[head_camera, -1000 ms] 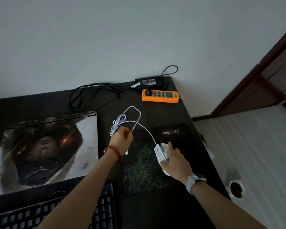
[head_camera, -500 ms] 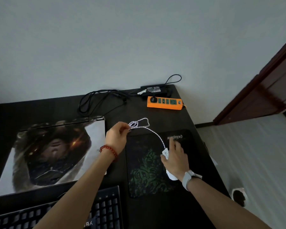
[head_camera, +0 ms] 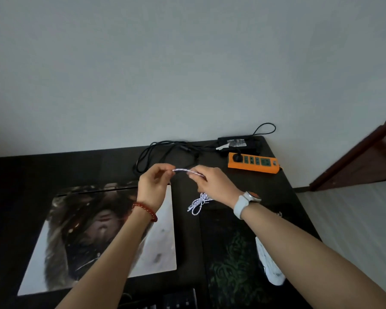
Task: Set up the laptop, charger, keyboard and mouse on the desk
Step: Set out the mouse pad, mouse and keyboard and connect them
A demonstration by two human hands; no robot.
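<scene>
White braided cable (head_camera: 182, 170) stretches between the left hand (head_camera: 153, 186) and right hand (head_camera: 212, 184), each pinching it above the desk (head_camera: 112, 161); the mouse (head_camera: 269, 264) lies on its pad (head_camera: 230, 253).

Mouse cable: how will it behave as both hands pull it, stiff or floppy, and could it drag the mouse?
Probably floppy: the mouse cable bows between the left hand and right hand, and its slack lies in loose loops on the desk. It looks thin and light. Pulled taut, it might tug the mouse across the mouse pad.
</scene>
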